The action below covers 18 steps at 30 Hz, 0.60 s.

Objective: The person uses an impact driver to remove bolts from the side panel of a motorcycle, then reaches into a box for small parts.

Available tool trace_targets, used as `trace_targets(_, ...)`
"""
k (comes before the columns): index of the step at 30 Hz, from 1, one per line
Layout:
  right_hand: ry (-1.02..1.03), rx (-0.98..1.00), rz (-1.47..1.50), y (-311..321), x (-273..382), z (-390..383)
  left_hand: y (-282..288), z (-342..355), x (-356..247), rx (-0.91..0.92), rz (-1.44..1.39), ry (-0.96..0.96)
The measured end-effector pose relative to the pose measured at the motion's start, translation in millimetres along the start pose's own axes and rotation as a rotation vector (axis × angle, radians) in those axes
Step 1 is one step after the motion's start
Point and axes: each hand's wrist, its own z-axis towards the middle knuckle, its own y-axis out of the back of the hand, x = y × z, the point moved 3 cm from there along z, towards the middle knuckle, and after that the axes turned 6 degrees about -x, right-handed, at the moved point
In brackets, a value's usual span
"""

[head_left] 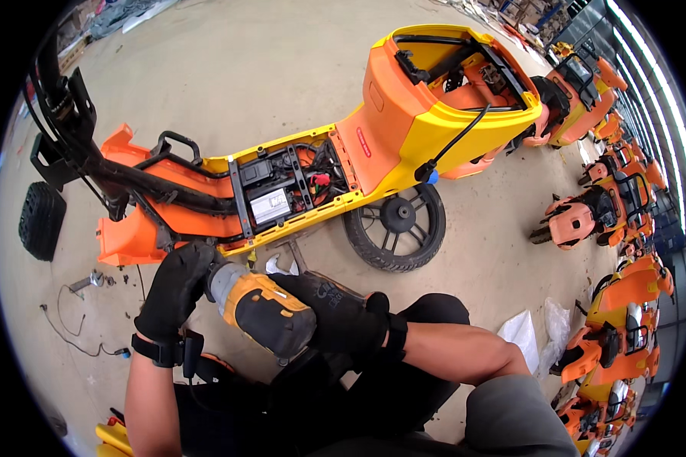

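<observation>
A black ribbed part [42,221] lies on the floor at far left. Nearer the person, a thin cable [84,347] with a blue end lies loose. The black steering assembly [61,126] rises beside the orange front panel [127,242] of the scooter [297,221].

The left hand [177,293], in a black glove, is at the nose of the power tool [270,312]. Its fingers are bent inward; whether they grip anything cannot be told. The power tool, yellow, black and grey, is located between both hands, near the close edge of the scooter, nose pointing left. A silver wrench-like head [282,265] shows beyond it.

The open frame bay holds a silver box [270,206] bearing a pale label; its print is too small to read. The right hand [335,312], also gloved, holds the power tool from its right side, fingers largely hidden behind the housing. Faint dark markings appear on the glove back.

Right of the bay, the orange body panel carries a narrow red label [363,142] with light characters. A black spoked wheel [396,217] shows below. Orange and yellow scooters [621,305] line the right side.
</observation>
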Motion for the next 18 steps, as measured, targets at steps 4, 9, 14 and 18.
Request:
trace_targets(4,0.192,-0.100,-0.262,4,7,-2,-1,0,-2,0.018,-0.094,0.104)
trace_targets(9,0.212,-0.101,-0.214,2,12,0,6,-1,8,0.039,0.203,-0.203)
trace_targets(14,0.254,-0.115,-0.283,1,13,-6,-3,4,-1,0.059,-0.004,0.006)
trace_targets(18,0.169,0.007,-0.346,0,7,-7,-7,1,-2,0.045,-0.114,0.092)
